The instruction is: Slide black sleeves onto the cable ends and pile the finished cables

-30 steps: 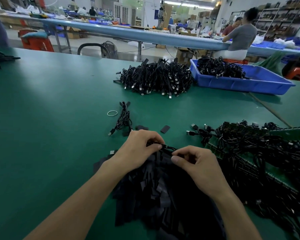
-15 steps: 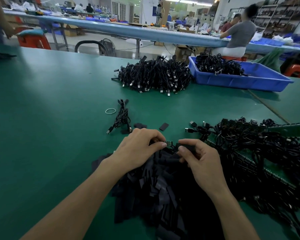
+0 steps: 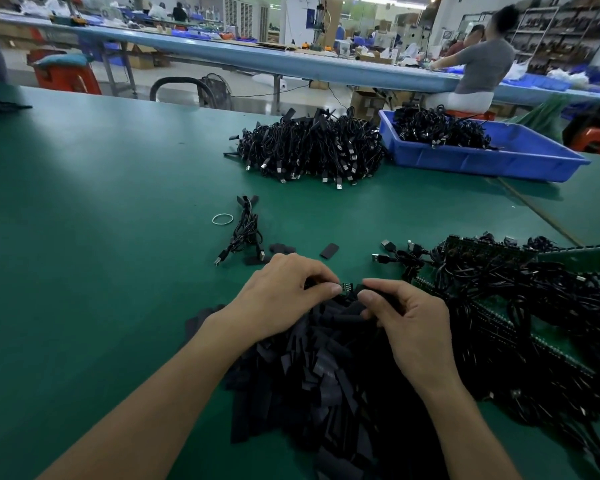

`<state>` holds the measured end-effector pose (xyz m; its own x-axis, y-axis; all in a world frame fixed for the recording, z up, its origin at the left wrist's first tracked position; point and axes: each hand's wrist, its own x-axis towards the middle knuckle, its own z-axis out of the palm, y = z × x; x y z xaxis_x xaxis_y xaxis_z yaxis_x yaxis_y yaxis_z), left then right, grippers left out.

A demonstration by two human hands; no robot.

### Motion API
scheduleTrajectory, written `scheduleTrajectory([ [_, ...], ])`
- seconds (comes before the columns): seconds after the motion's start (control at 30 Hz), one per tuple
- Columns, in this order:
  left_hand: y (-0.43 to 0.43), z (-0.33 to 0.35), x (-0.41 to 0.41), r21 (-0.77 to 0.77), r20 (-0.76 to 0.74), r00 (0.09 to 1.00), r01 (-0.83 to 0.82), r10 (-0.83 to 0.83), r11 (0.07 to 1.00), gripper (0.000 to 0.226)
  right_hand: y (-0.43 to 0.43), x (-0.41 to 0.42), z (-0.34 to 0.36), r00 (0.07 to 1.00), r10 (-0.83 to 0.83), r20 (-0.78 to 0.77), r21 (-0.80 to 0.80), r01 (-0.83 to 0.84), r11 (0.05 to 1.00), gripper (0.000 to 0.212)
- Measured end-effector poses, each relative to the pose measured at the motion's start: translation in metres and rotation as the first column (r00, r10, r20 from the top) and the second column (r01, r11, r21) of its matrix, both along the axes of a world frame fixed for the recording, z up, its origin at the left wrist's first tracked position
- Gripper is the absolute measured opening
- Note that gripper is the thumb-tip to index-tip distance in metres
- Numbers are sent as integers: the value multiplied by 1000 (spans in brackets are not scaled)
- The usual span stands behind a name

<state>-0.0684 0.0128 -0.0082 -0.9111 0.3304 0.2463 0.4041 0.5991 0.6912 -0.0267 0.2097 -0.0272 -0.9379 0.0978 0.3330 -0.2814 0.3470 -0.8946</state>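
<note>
Near the front edge of the worktop, your left hand pinches the cable end and your right hand pinches a black sleeve just beside it (above the sleeve heap); a tilted sleeve mouth may snag on that end.

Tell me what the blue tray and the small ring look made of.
Blue tray: looks like moulded plastic, with uniform colour, a slight sheen and a ribbed wall. Ring: probably a rubber band, a thin, pale, slightly uneven loop; too small to be sure.
</note>
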Motion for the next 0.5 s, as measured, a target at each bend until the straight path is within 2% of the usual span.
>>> scheduleTrajectory([
  [0.5,3,-1,0,60,-2,999,34,-34,998,11,-1,4,4,998,-30,-50,3,30,1000,19],
])
